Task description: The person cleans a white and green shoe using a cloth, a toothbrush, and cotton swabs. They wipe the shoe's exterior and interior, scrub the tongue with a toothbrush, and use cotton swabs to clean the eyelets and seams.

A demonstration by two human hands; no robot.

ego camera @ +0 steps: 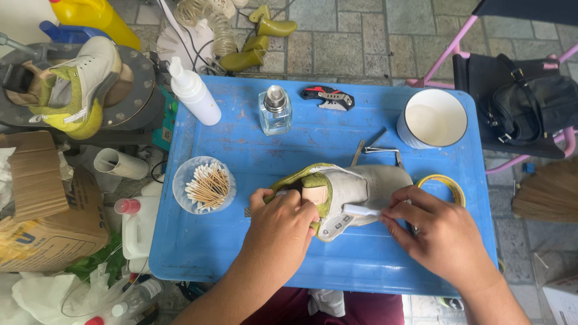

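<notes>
Left hand (278, 224) grips shoe (355, 189); right hand (438, 232) brushes.

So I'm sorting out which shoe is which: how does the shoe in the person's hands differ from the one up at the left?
The held shoe lies on its side on the blue table, gripped by the left hand while the right hand presses a white brush to it. The other shoe sits untouched, off the table, mounted on a round metal stand. Both look white with yellow-green trim.

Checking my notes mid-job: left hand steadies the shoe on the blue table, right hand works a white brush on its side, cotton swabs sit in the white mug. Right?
Not quite. The head view shows the cotton swabs in a clear round container left of the shoe, not in the white mug. The rest holds: left hand, right hand, white brush, blue table.
</notes>
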